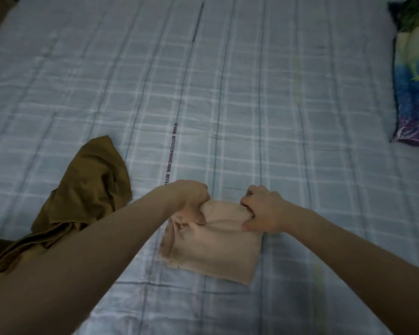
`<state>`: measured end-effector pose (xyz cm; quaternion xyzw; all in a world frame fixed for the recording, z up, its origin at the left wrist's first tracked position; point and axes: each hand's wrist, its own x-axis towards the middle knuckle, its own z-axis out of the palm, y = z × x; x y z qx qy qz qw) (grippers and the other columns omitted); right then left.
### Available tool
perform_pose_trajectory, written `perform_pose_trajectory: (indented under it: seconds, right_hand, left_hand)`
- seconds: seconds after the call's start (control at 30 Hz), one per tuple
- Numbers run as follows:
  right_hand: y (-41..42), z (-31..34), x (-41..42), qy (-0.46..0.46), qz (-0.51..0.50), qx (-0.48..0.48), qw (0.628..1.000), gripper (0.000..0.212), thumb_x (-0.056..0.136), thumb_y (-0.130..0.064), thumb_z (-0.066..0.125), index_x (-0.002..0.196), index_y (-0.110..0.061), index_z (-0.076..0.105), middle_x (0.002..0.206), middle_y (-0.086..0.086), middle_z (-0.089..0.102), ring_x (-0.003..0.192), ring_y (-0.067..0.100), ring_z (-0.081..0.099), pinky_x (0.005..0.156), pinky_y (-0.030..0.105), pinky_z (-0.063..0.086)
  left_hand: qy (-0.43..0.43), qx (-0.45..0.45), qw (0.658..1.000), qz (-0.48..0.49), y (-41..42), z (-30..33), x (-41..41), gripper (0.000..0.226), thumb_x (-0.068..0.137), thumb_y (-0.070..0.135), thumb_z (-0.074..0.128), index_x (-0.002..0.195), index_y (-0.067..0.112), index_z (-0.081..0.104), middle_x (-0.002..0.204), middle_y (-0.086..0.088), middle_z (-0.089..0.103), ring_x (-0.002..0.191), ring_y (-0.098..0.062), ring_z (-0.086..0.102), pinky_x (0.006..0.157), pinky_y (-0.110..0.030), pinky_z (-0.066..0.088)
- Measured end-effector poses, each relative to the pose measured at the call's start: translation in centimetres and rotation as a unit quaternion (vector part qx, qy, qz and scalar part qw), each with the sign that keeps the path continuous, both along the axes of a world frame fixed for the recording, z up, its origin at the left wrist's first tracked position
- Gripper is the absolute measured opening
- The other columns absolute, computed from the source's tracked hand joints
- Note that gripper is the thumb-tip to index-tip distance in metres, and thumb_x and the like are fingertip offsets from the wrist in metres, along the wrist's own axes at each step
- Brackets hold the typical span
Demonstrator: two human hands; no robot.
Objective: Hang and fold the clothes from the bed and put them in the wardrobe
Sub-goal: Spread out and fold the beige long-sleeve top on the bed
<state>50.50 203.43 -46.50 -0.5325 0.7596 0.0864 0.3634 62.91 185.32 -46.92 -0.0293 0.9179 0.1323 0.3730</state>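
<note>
A small beige garment [211,250] lies folded into a rough square on the bed, near its front middle. My left hand [191,201] grips the garment's far left corner with curled fingers. My right hand [261,209] pinches the far right corner the same way. The far edge is bunched up between the two hands. An olive-brown garment [87,194] lies crumpled on the bed to the left, partly hidden under my left forearm.
The bed is covered by a light blue checked sheet [252,105] with a printed text stripe down its middle. A colourful pillow [414,93] rests at the right edge. A dark shape sits at the top left corner.
</note>
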Motion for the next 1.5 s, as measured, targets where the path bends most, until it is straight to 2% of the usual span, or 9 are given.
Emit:
perform_pose_trajectory:
  seconds: [0.17,0.37,0.53,0.67,0.83,0.97,1.17,1.3,1.5]
  right_hand:
    - [3.1,5.4,0.9,-0.055,0.021,-0.09,0.994,0.03,0.088,-0.037,0.059,0.104,-0.019,0.042,0.095,-0.001,0.052,0.084,0.018,0.052,0.071,0.036,0.046]
    - [5.5,15.0,1.6,0.043,0.123,-0.224,0.966,0.036,0.091,-0.037,0.051,0.124,-0.025,0.041,0.12,-0.006,0.047,0.108,0.015,0.048,0.076,0.037,0.049]
    - [3.0,26.6,4.0,0.07,0.217,-0.28,0.933,0.029,0.09,-0.034,0.053,0.117,-0.028,0.046,0.116,-0.009,0.048,0.107,0.012,0.05,0.073,0.034,0.047]
    - [1.2,34.2,9.2,0.083,0.293,-0.313,0.899,0.024,0.087,-0.032,0.055,0.108,-0.027,0.044,0.11,-0.01,0.048,0.102,0.013,0.051,0.069,0.031,0.04]
    - [-0.8,41.9,21.0,0.058,0.367,-0.354,0.858,0.023,0.082,-0.039,0.058,0.091,-0.028,0.041,0.094,-0.013,0.049,0.085,0.012,0.05,0.065,0.029,0.031]
    - [-2.6,45.7,33.0,0.035,0.437,-0.37,0.819,0.023,0.082,-0.044,0.057,0.085,-0.031,0.039,0.086,-0.014,0.046,0.079,0.011,0.047,0.064,0.032,0.038]
    - [-3.6,49.9,52.1,-0.016,0.532,-0.403,0.744,0.019,0.084,-0.03,0.057,0.092,-0.034,0.04,0.091,-0.015,0.045,0.082,0.01,0.049,0.069,0.035,0.046]
    - [-3.9,52.0,63.0,-0.064,0.579,-0.402,0.707,0.022,0.086,-0.024,0.057,0.09,-0.034,0.037,0.087,-0.013,0.054,0.073,0.011,0.052,0.057,0.029,0.043]
    - [-4.8,53.4,73.7,-0.112,0.611,-0.384,0.683,0.019,0.087,-0.031,0.062,0.094,-0.025,0.045,0.081,-0.008,0.059,0.069,0.01,0.055,0.061,0.039,0.05]
  left_hand:
    - [-0.019,0.036,0.998,0.039,1.2,5.8,2.8,0.039,0.08,0.047,0.071,0.101,0.025,0.047,0.096,0.003,0.049,0.093,-0.021,0.055,0.082,-0.035,0.047]
    - [0.137,-0.106,0.983,0.057,5.5,15.8,8.4,0.034,0.092,0.048,0.054,0.109,0.023,0.041,0.089,-0.003,0.058,0.084,-0.027,0.06,0.063,-0.034,0.04]
    - [0.196,-0.159,0.96,0.118,7.9,27.3,15.6,0.036,0.09,0.055,0.055,0.095,0.026,0.033,0.086,0.001,0.06,0.077,-0.022,0.059,0.06,-0.034,0.037]
    - [0.226,-0.225,0.935,0.157,9.9,34.9,22.9,0.04,0.089,0.056,0.053,0.112,0.025,0.044,0.099,0.002,0.064,0.086,-0.023,0.062,0.067,-0.036,0.043]
    - [0.21,-0.295,0.9,0.244,13.1,42.9,36.0,0.03,0.091,0.054,0.052,0.106,0.03,0.041,0.097,0.005,0.063,0.086,-0.021,0.061,0.064,-0.033,0.035]
    - [0.181,-0.308,0.869,0.342,16.4,47.0,48.2,0.029,0.086,0.049,0.057,0.105,0.033,0.041,0.101,0.006,0.064,0.093,-0.02,0.061,0.07,-0.039,0.047]
    - [0.146,-0.387,0.777,0.475,22.7,50.6,65.8,0.028,0.082,0.033,0.055,0.105,0.035,0.039,0.103,0.006,0.062,0.098,-0.023,0.061,0.065,-0.036,0.04]
    - [0.129,-0.413,0.712,0.553,26.7,53.2,75.0,0.029,0.078,0.023,0.053,0.102,0.034,0.042,0.094,0.008,0.06,0.089,-0.023,0.061,0.063,-0.036,0.041]
    - [0.116,-0.428,0.664,0.602,28.0,54.7,84.4,0.035,0.074,0.026,0.054,0.104,0.039,0.043,0.101,0.008,0.063,0.092,-0.024,0.061,0.066,-0.038,0.046]
